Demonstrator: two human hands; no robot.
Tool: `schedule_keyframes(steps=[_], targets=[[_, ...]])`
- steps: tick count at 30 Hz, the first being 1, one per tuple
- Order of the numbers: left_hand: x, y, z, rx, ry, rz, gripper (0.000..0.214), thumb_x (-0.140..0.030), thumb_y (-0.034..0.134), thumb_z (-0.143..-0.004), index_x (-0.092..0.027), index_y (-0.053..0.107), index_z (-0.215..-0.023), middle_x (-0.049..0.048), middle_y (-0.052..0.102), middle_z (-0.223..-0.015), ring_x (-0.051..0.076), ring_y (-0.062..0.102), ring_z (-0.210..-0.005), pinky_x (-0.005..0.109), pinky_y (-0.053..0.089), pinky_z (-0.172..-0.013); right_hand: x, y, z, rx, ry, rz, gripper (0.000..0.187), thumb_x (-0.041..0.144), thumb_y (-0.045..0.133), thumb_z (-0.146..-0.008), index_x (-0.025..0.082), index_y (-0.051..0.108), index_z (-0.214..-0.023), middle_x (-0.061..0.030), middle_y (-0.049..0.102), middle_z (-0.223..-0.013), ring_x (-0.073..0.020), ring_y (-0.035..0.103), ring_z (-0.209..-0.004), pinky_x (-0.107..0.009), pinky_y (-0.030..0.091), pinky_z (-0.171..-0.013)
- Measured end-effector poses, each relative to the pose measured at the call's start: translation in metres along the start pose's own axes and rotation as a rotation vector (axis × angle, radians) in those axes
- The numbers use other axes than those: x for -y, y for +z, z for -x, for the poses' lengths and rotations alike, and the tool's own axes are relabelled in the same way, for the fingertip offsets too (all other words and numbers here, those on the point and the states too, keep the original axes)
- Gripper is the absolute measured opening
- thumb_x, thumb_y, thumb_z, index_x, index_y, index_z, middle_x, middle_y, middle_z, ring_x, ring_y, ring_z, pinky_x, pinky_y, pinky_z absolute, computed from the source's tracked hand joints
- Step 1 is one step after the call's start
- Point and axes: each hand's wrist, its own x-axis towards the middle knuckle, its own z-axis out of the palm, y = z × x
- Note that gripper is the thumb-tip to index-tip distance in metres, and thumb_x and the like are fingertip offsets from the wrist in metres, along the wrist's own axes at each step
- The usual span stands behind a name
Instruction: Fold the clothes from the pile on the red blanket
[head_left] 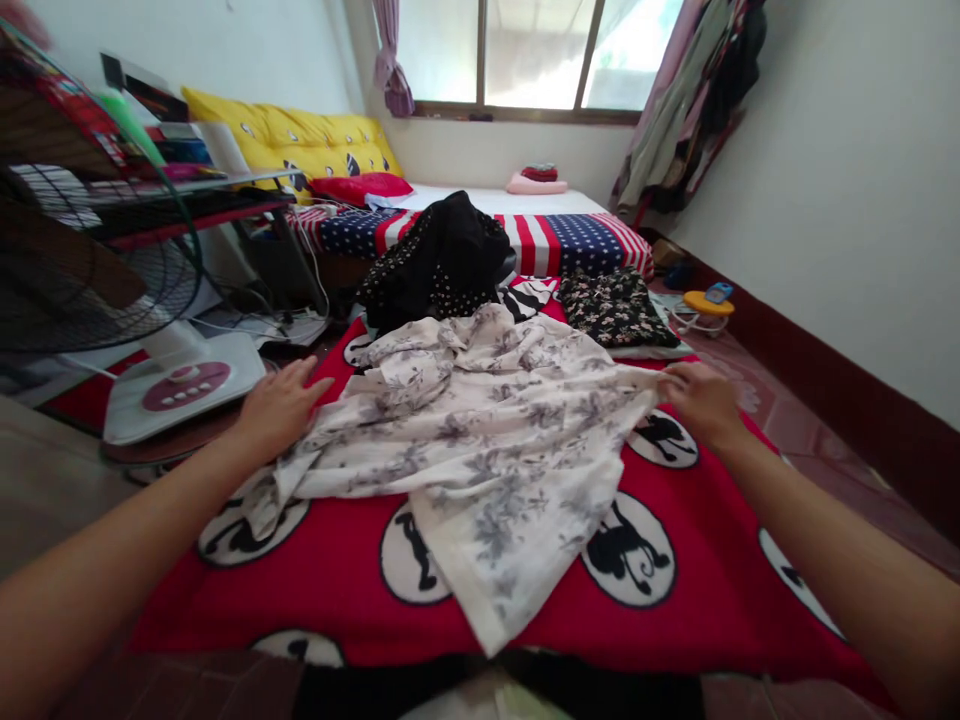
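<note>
A white garment with grey flowers (480, 420) lies loosely spread and creased over a red blanket (720, 580) with black figures in white circles. My right hand (697, 400) pinches the garment's edge at its right side, pulling that part taut. At the left side, my left hand (281, 405) hovers with its fingers apart beside the cloth, holding nothing. One pointed corner of the garment hangs toward me. Its far part is bunched up, so I cannot tell what kind of garment it is.
Behind it rises a heap of black clothing (442, 260); a folded black floral cloth (615, 308) lies at its right. A standing fan (180, 375) is close on my left. Farther back is a bed with a stars-and-stripes cover (577, 240). A yellow stool (709, 303) stands by the right wall.
</note>
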Motion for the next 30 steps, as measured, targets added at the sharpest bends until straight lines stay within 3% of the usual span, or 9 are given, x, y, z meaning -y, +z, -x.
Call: schedule_keyframes(steps=[3,5,9,12,15,19,24,27,30], targets=[[-0.003,-0.016,0.001,-0.107,-0.056,0.075,0.038,-0.01,0.04,-0.087,-0.011,0.061,-0.119,0.0156,0.048,-0.138,0.032,0.048,-0.123,0.046,0.041,-0.1,0.005,-0.001,0.008,-0.167,0.004,0.032,0.033,0.018,0.052,-0.082,0.004,0.065,-0.11,-0.0243,0.058,-0.117,-0.0328,0.05,-0.116,-0.043,0.038,-0.096],[-0.016,-0.025,0.009,-0.186,0.074,0.222,0.032,-0.017,0.041,-0.091,-0.013,0.064,-0.115,0.0135,0.055,-0.128,0.026,0.053,-0.115,0.04,0.043,-0.099,0.026,-0.004,0.031,-0.114,-0.162,-0.112,0.035,0.027,0.057,-0.085,0.01,0.062,-0.115,-0.0201,0.057,-0.122,-0.0311,0.05,-0.118,-0.043,0.038,-0.1],[-0.058,-0.034,0.041,-0.066,0.475,0.442,0.025,-0.029,0.047,-0.095,-0.02,0.066,-0.108,0.007,0.065,-0.106,0.018,0.061,-0.097,0.029,0.048,-0.087,0.086,-0.016,0.097,0.381,-0.578,-0.471,0.04,0.047,0.064,-0.085,0.023,0.062,-0.118,-0.0096,0.065,-0.114,-0.0256,0.059,-0.108,-0.038,0.046,-0.095],[-0.084,-0.029,0.058,0.033,0.59,0.442,0.036,-0.033,0.058,-0.089,-0.024,0.058,-0.124,0.0075,0.062,-0.117,0.022,0.059,-0.105,0.033,0.046,-0.091,0.12,-0.018,0.135,0.59,-0.768,-0.471,0.062,0.053,0.072,-0.076,0.025,0.057,-0.129,-0.0108,0.059,-0.128,-0.029,0.053,-0.118,-0.043,0.041,-0.101],[-0.098,-0.021,0.058,0.023,0.534,0.415,0.036,-0.019,0.049,-0.09,-0.021,0.057,-0.124,0.0098,0.061,-0.119,0.023,0.057,-0.107,0.034,0.045,-0.093,0.133,-0.009,0.148,0.529,-0.673,-0.531,0.02,0.032,0.054,-0.093,0.024,0.066,-0.106,-0.0091,0.061,-0.123,-0.0242,0.054,-0.114,-0.04,0.042,-0.098],[-0.108,-0.033,0.045,0.145,0.521,0.409,0.025,-0.005,0.044,-0.08,-0.019,0.064,-0.085,0.0056,0.066,-0.09,0.02,0.06,-0.087,0.03,0.044,-0.08,0.118,-0.009,0.135,0.559,-0.424,-0.736,0.022,0.03,0.045,-0.095,0.02,0.062,-0.086,-0.0076,0.066,-0.094,-0.0207,0.058,-0.09,-0.034,0.047,-0.081],[-0.13,-0.071,0.055,0.509,0.609,0.606,0.014,-0.006,0.055,-0.07,-0.019,0.061,-0.071,-0.0007,0.063,-0.069,0.015,0.059,-0.069,0.023,0.04,-0.065,0.079,-0.042,0.107,0.862,-0.03,-0.94,0.04,0.057,0.049,-0.089,0.019,0.058,-0.082,-0.002,0.056,-0.073,-0.0157,0.052,-0.066,-0.025,0.042,-0.057],[-0.14,-0.081,0.061,0.721,0.617,0.749,0.003,-0.021,0.066,-0.075,-0.021,0.069,-0.076,-0.0025,0.065,-0.065,0.012,0.057,-0.059,0.021,0.036,-0.053,0.064,-0.053,0.098,1.027,-0.031,-0.809,0.042,0.059,0.051,-0.088,0.018,0.062,-0.08,-0.003,0.059,-0.076,-0.0159,0.054,-0.07,-0.025,0.042,-0.061],[-0.142,-0.081,0.056,0.794,0.53,0.751,0.021,-0.042,0.069,-0.079,-0.025,0.074,-0.09,-0.0013,0.069,-0.069,0.013,0.061,-0.06,0.02,0.038,-0.053,0.061,-0.05,0.088,1.104,-0.054,-0.545,0.04,0.054,0.054,-0.087,0.018,0.064,-0.074,-0.0032,0.062,-0.066,-0.0158,0.055,-0.062,-0.025,0.041,-0.057]])
